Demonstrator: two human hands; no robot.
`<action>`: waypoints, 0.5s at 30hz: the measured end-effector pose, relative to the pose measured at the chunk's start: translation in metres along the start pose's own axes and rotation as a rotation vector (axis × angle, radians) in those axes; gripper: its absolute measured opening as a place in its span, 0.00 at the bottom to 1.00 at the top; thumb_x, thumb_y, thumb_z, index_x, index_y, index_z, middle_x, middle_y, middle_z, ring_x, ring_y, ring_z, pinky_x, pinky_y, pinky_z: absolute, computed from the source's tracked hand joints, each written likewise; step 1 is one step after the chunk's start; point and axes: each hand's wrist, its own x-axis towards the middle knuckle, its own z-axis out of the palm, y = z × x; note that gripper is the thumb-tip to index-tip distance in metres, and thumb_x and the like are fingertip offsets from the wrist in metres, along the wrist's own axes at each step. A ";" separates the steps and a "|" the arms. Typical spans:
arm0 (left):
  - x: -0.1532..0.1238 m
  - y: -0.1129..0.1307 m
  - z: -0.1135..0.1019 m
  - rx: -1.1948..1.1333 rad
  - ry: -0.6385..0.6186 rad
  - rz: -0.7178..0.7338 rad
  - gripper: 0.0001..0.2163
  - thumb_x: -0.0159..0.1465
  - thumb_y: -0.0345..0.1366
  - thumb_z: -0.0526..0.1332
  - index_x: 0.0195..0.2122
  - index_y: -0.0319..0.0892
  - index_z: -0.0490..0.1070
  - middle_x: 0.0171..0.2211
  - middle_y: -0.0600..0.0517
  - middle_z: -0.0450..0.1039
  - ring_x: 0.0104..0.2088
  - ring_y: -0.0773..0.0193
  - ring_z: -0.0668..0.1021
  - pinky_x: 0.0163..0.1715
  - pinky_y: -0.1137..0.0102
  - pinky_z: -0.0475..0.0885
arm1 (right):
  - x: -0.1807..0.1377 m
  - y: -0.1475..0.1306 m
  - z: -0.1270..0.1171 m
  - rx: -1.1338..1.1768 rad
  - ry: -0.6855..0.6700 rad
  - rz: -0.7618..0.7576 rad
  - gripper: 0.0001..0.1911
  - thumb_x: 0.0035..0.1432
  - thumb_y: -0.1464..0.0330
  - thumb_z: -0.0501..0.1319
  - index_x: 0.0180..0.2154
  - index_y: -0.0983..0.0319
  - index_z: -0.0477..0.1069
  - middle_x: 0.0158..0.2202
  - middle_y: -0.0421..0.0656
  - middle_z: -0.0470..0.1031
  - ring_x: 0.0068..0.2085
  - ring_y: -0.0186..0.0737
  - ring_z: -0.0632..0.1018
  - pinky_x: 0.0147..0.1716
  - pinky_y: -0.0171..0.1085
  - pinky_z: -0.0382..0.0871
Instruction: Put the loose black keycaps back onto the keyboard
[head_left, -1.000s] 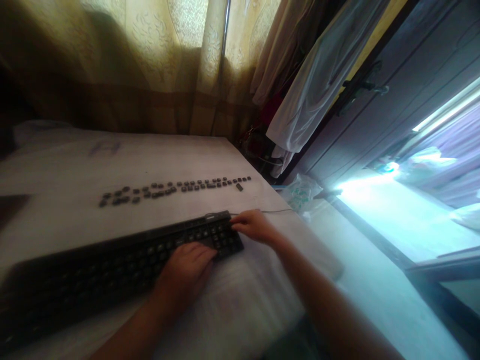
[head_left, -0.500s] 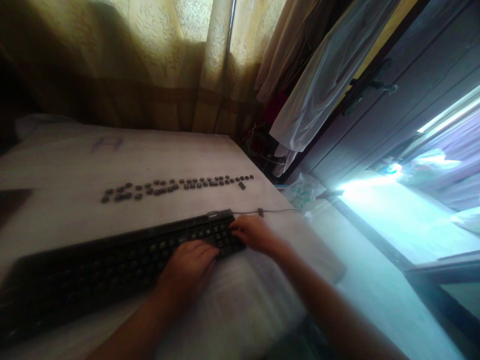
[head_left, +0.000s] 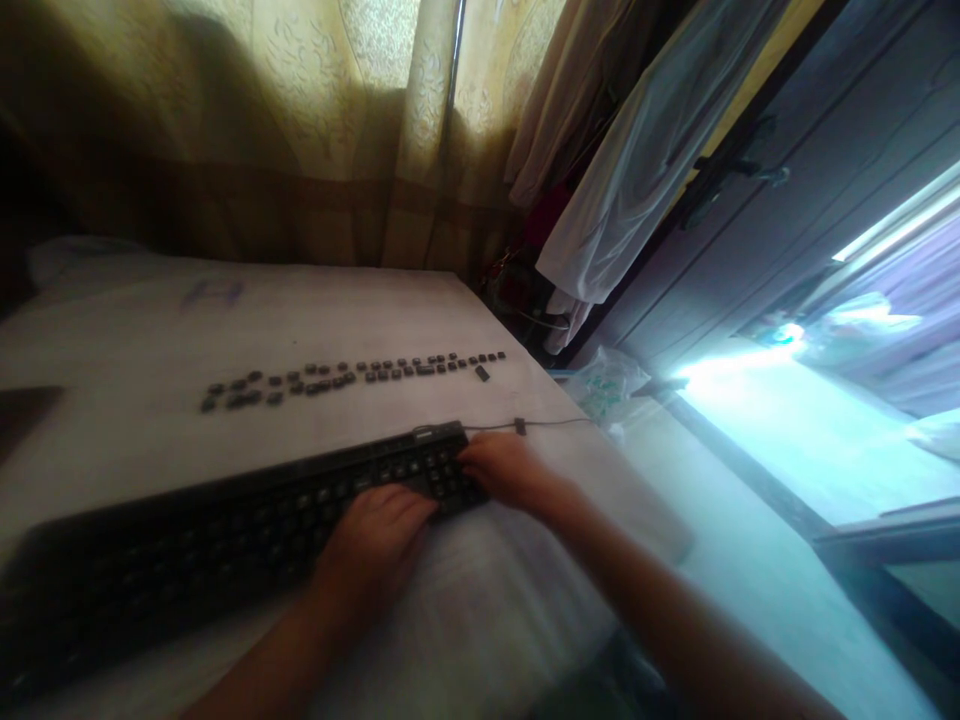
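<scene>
A black keyboard [head_left: 217, 545] lies at a slant across the near part of the white-covered table. My left hand [head_left: 386, 525] rests palm down over its near edge, with fingers bent onto the keys left of the number pad. At the keyboard's right end, my right hand [head_left: 506, 468] has its thumb and fingertips drawn together on the number pad; whatever is between them is too small and blurred to make out. Beyond the keyboard, several loose black keycaps [head_left: 322, 384] lie in uneven rows. A longer keycap [head_left: 481, 373] sits apart near their right end.
A thin cable [head_left: 555, 423] with a small dark piece [head_left: 520, 426] runs to the table's right edge. Past that edge are a clear plastic bag [head_left: 607, 378] and hanging clothes [head_left: 611, 230]. A yellowish curtain [head_left: 300, 150] hangs behind. A dark flat object [head_left: 30, 410] is at left.
The view has shifted very slightly. Both hands keep their places on the keyboard, and the loose keycaps lie as before.
</scene>
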 end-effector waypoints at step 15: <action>-0.002 0.000 -0.001 0.003 -0.020 -0.005 0.11 0.67 0.31 0.54 0.45 0.42 0.75 0.41 0.49 0.80 0.43 0.57 0.79 0.44 0.59 0.74 | -0.001 -0.006 -0.002 0.031 -0.015 0.019 0.11 0.63 0.69 0.58 0.43 0.60 0.78 0.44 0.47 0.79 0.45 0.43 0.78 0.42 0.36 0.67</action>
